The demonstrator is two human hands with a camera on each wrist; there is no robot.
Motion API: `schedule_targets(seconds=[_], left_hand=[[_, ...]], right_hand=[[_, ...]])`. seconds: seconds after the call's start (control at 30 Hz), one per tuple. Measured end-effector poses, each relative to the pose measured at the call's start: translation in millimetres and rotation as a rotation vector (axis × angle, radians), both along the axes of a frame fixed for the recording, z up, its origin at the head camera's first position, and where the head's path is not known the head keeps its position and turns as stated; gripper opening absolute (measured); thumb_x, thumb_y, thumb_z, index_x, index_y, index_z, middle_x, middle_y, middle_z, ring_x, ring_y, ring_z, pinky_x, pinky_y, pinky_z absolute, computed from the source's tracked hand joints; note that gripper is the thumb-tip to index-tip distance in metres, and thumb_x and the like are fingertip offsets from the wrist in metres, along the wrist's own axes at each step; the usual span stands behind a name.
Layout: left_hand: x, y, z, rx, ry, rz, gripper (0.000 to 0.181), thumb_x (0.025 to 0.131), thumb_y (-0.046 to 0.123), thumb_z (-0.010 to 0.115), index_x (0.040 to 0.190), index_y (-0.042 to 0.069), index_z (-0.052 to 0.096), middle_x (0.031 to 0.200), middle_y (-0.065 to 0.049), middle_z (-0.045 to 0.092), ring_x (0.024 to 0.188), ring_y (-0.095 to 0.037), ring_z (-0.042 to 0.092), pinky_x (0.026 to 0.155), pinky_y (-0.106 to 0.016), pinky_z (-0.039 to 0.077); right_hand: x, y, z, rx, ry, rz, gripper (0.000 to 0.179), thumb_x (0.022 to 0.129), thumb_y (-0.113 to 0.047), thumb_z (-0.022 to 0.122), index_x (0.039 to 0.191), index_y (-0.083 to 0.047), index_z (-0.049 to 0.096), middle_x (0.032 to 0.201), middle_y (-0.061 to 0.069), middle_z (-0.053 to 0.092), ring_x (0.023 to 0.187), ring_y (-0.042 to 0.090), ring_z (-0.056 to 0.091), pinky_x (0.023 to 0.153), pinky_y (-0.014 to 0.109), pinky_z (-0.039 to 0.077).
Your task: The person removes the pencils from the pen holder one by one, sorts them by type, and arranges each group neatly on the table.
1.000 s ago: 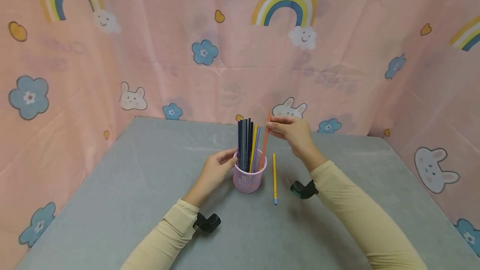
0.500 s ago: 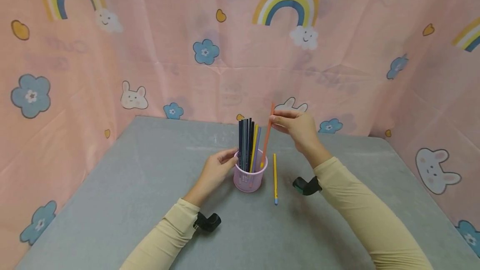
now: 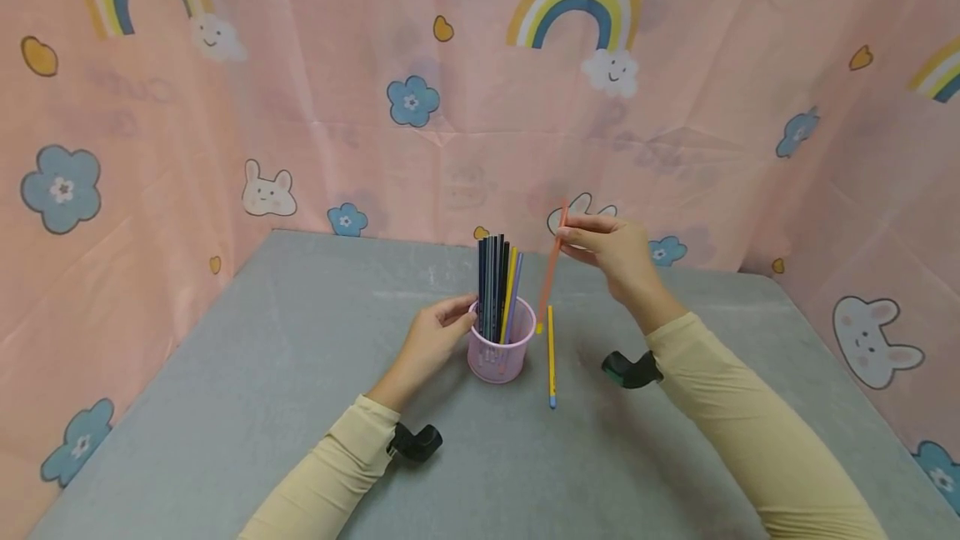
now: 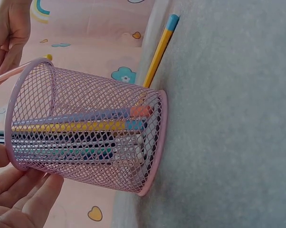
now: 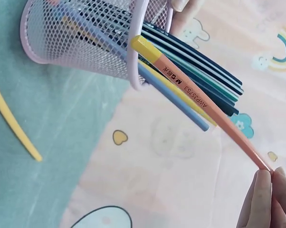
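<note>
A pink mesh pencil cup (image 3: 497, 363) stands upright on the grey table, holding several dark pencils (image 3: 491, 290), a yellow pencil (image 3: 509, 294) and a purple pencil (image 3: 515, 298). My left hand (image 3: 431, 340) grips the cup's rim from the left, thumb and fingers on either side of it in the left wrist view. Up to the right of the cup, my right hand (image 3: 618, 261) pinches an orange pencil (image 5: 195, 99) near its upper end. The pencil slants down, its yellow-tipped lower end just outside the cup's right rim.
A yellow pencil with a blue end (image 3: 552, 357) lies on the table (image 3: 300, 407) just right of the cup. A pink patterned curtain (image 3: 337, 65) hangs behind the table and along its sides. Each wrist wears a small black camera.
The orange pencil has come up and out of the cup, moving right with my right hand. My left hand stays at the cup, which keeps its place.
</note>
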State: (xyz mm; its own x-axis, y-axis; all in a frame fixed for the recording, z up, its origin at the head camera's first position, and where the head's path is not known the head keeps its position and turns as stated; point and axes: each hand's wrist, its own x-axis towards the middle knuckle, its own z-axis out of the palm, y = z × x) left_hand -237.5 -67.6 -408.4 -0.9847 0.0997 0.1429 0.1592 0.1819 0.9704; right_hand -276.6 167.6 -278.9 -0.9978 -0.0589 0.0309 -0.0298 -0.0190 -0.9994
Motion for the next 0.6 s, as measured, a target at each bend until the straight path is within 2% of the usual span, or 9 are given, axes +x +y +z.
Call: schedule_targets(seconds=[0.13, 0.23, 0.5, 0.6], left_hand=[[0.3, -0.7, 1.1, -0.01, -0.004, 0.0, 0.034, 0.091, 0.019, 0.059, 0.123, 0.007, 0.06, 0.123, -0.009, 0.062, 0.114, -0.022, 0.058, 0.096, -0.034, 0.048], [1.1, -0.6, 2.5, -0.014, 0.002, 0.004, 0.034, 0.091, 0.018, 0.059, 0.123, 0.006, 0.059, 0.122, -0.009, 0.062, 0.113, -0.022, 0.058, 0.096, -0.034, 0.048], [1.1, -0.7, 1.9, 0.004, 0.004, 0.001, 0.034, 0.091, 0.018, 0.059, 0.123, 0.005, 0.059, 0.122, -0.012, 0.061, 0.114, -0.024, 0.058, 0.097, -0.035, 0.047], [0.8, -0.3, 1.3, -0.003, 0.004, 0.002, 0.034, 0.091, 0.018, 0.059, 0.123, 0.005, 0.059, 0.122, -0.011, 0.062, 0.113, -0.023, 0.059, 0.096, -0.034, 0.048]], right_hand=[[-0.3, 5, -1.9, 0.015, -0.003, -0.004, 0.021, 0.079, -0.013, 0.072, 0.099, -0.006, 0.069, 0.084, -0.004, 0.068, 0.079, 0.008, 0.068, 0.078, 0.026, 0.056], [-0.3, 9, -4.0, 0.028, -0.009, -0.004, 0.016, 0.08, -0.013, 0.071, 0.095, -0.008, 0.07, 0.084, -0.003, 0.068, 0.079, 0.009, 0.068, 0.076, 0.024, 0.056], [-1.1, 18, -11.8, 0.049, -0.051, -0.02, 0.021, 0.08, -0.013, 0.071, 0.099, -0.004, 0.068, 0.084, -0.004, 0.068, 0.077, 0.008, 0.069, 0.074, 0.024, 0.056], [-1.9, 21, -15.1, 0.076, -0.067, -0.035, 0.03, 0.081, -0.014, 0.071, 0.107, 0.0, 0.065, 0.083, -0.005, 0.068, 0.076, 0.007, 0.069, 0.074, 0.024, 0.056]])
